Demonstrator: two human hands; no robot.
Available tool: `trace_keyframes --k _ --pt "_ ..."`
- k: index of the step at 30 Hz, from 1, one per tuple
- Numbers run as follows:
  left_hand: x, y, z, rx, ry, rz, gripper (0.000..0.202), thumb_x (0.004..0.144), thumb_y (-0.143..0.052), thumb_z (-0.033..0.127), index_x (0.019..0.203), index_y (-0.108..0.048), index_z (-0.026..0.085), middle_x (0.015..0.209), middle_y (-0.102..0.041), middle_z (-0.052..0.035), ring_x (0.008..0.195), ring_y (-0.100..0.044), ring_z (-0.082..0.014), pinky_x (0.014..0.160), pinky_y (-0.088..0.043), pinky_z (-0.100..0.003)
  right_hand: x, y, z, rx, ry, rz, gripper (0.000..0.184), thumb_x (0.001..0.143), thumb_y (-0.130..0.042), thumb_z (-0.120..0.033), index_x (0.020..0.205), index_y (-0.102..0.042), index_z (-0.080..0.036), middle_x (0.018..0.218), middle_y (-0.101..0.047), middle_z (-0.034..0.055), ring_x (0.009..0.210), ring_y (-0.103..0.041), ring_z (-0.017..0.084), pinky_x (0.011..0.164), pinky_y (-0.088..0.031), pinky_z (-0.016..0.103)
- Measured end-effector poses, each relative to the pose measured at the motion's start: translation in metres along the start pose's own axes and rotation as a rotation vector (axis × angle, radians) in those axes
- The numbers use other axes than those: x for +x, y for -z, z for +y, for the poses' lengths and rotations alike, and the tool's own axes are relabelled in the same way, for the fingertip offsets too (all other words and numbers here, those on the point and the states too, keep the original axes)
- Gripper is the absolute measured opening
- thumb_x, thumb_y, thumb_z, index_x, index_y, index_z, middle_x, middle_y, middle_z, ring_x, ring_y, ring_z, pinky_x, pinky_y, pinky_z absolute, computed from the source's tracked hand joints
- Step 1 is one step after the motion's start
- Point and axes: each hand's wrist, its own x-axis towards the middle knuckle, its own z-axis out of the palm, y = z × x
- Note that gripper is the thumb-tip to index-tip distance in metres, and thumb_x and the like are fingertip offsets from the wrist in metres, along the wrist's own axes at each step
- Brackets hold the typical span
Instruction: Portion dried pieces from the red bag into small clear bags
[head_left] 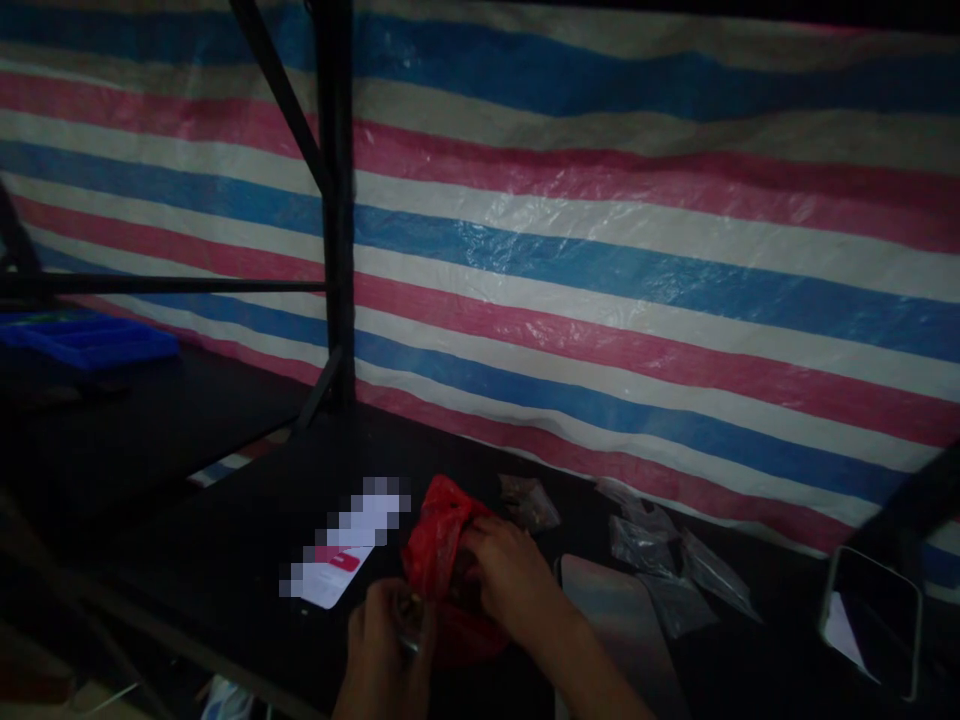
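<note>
A thin red plastic bag (442,520) lies crumpled on the dark tabletop with its mouth open. My right hand (517,575) reaches into that mouth from the right, its fingers bent down among small dark contents. The fingertips are hidden there, and what they grip cannot be made out. Close against the bag's left side, my left hand (379,640) is curled around what looks like a small clear plastic bag (409,640) with yellowish bits in it. Dim light blurs the details.
Left of the red bag lies a white and pink card (337,560), partly pixelated. Small clear bags (645,545) and a packet of brownish bits (531,502) lie behind. A silver flat device (611,610) and a phone (874,620) are on the right. A black post (337,220) rises behind; a blue tray (112,340) sits left.
</note>
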Motion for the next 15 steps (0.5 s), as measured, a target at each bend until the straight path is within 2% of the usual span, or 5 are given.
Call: trace_keyframes --k 2,4,8,11,15 --pt "-0.005 -0.003 0.003 -0.038 0.036 -0.103 0.051 0.079 -0.067 0.073 0.097 -0.062 0.025 0.087 -0.074 -0.0091 0.080 -0.073 -0.0327 0.073 -0.060 -0.046 -0.003 0.002 0.001 0.042 0.021 -0.014 0.056 0.077 -0.057 0.008 0.120 -0.077 -0.023 0.128 -0.075 0.0092 0.125 -0.068 0.027 0.105 -0.047 0.035" --pt "-0.008 -0.006 0.004 -0.083 0.076 -0.140 0.054 0.077 -0.069 0.075 0.098 -0.062 0.026 0.084 -0.076 -0.0069 0.076 -0.075 -0.0316 0.069 -0.060 -0.043 -0.006 0.004 0.002 0.093 0.036 -0.027 0.054 0.076 -0.059 0.008 0.115 -0.079 -0.023 0.123 -0.076 0.0079 0.118 -0.071 0.025 0.099 -0.050 0.031" --pt "-0.005 -0.009 0.006 -0.159 0.182 -0.083 0.070 0.066 -0.075 0.083 0.100 -0.063 0.024 0.082 -0.078 -0.0071 0.077 -0.076 -0.0333 0.065 -0.060 -0.042 -0.009 0.003 0.005 0.218 0.066 -0.060 0.048 0.073 -0.064 0.007 0.105 -0.081 -0.025 0.113 -0.079 0.0039 0.107 -0.075 0.021 0.090 -0.051 0.025" --pt "-0.002 -0.009 0.012 -0.228 0.205 -0.057 0.068 0.063 -0.080 0.079 0.097 -0.063 0.022 0.081 -0.076 -0.0063 0.076 -0.076 -0.0307 0.063 -0.060 -0.040 -0.010 0.000 0.008 0.315 0.031 -0.060 0.044 0.071 -0.067 0.005 0.100 -0.082 -0.023 0.107 -0.080 0.0039 0.100 -0.077 0.021 0.083 -0.052 0.024" --pt "-0.001 -0.009 0.026 -0.270 0.236 0.020 0.070 0.053 -0.084 0.077 0.091 -0.061 0.023 0.075 -0.073 -0.0040 0.063 -0.070 -0.0265 0.049 -0.052 -0.034 -0.012 -0.007 0.018 0.468 -0.046 -0.042 0.041 0.071 -0.067 0.001 0.100 -0.083 -0.023 0.098 -0.081 0.0021 0.090 -0.077 0.020 0.075 -0.052 0.025"
